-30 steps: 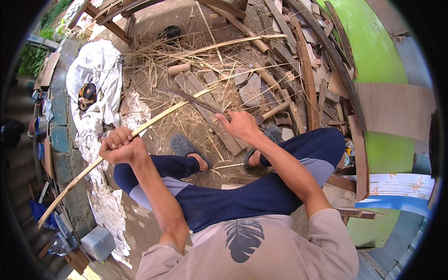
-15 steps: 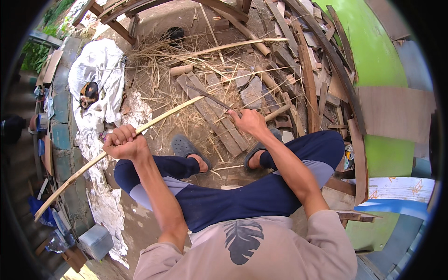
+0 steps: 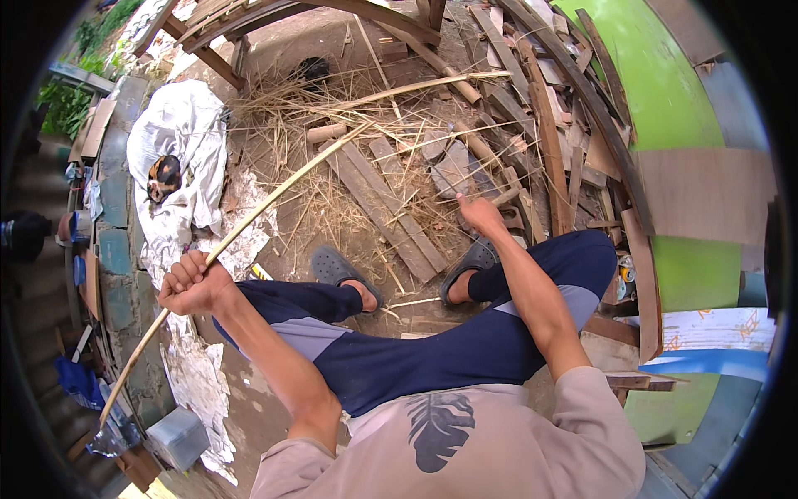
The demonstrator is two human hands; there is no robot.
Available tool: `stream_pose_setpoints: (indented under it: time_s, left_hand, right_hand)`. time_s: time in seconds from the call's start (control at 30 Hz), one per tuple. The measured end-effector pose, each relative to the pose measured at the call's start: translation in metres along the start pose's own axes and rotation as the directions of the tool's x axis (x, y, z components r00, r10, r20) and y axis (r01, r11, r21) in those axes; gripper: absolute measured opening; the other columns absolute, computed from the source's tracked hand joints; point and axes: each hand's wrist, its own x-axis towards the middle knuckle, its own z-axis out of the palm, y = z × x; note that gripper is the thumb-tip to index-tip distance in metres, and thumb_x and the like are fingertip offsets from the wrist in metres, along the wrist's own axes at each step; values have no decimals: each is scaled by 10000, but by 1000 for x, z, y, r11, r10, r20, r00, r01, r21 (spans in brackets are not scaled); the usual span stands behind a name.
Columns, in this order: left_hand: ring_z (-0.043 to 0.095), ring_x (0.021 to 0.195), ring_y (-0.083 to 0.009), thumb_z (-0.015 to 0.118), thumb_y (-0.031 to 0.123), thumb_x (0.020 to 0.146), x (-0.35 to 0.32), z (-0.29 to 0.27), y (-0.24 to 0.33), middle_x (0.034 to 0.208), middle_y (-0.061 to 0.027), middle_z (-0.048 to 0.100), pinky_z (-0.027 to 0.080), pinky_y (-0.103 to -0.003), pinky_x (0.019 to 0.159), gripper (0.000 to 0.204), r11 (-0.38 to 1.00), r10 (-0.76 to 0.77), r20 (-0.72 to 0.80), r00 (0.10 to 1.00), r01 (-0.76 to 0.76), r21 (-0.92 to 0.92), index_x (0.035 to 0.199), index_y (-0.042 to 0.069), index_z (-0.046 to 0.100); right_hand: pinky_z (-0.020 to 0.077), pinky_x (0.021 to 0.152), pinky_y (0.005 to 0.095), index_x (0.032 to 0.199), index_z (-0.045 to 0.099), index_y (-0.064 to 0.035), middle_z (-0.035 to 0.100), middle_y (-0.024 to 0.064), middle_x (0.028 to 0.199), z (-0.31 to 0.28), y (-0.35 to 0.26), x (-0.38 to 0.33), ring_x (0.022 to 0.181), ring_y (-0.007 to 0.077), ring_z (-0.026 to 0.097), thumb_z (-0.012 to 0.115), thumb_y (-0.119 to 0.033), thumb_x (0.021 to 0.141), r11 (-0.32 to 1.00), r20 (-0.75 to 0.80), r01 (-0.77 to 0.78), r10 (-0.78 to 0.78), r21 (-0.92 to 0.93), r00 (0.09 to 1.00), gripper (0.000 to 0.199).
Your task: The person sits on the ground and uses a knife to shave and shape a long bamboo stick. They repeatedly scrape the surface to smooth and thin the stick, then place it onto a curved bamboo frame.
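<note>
My left hand (image 3: 197, 283) is closed in a fist around a long, pale split-bamboo strip (image 3: 274, 198), out to the left of my left knee. The strip bows slightly; its far end reaches over the planks and straw-like shavings, and its lower end hangs at the lower left. My right hand (image 3: 482, 216) is closed in front of my right knee, apart from the strip. The dark, slim knife it gripped half a second ago now hardly shows, hidden by the hand and the dark ground beneath. Two boards (image 3: 391, 208) lie on the ground between my feet and the shavings.
Bamboo shavings (image 3: 291, 108) litter the ground ahead. A wooden bench (image 3: 324, 10) stands beyond them. Scrap timber (image 3: 544, 141) is piled at the right, beside a green panel (image 3: 690, 266). White cloth (image 3: 195, 125) lies left, with what looks like a curled calico cat (image 3: 164, 179).
My left hand has moved left and down, and the bamboo strip has swung steeper and bowed. My right hand has shifted right and slightly down, away from the strip; the knife blade no longer shows clearly.
</note>
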Motion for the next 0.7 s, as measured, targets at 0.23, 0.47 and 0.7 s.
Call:
stream_pose_setpoints:
  time_s: [0.23, 0.47, 0.7]
  left_hand:
    - [190, 377, -86, 492, 236, 785, 10, -13, -15, 438, 55, 238, 196, -248, 384, 343, 965, -207, 4, 978, 205, -165, 532, 201, 262]
    - [246, 353, -72, 502, 261, 811, 11, -23, -14, 437, 62, 251, 241, -241, 381, 361, 914, -319, 60, 946, 324, -246, 530, 197, 284]
    - [245, 347, -74, 472, 279, 845, 10, -28, -19, 428, 64, 248, 249, -236, 380, 368, 831, -446, 166, 880, 475, -289, 528, 198, 303]
  right_hand:
    - [414, 382, 345, 712, 550, -6, 500, 50, 509, -39, -49, -31, 389, 185, 521, 507, -680, 909, 890, -180, 189, -123, 414, 976, 702]
    - [463, 620, 323, 917, 672, -7, 634, 80, 703, -97, -67, -93, 650, 174, 608, 750, -347, 839, 797, -354, 456, -326, 396, 877, 358]
    - [501, 754, 340, 893, 637, 6, 736, 108, 970, -120, -59, -107, 796, 168, 670, 783, -228, 800, 796, -336, 486, -375, 361, 864, 291]
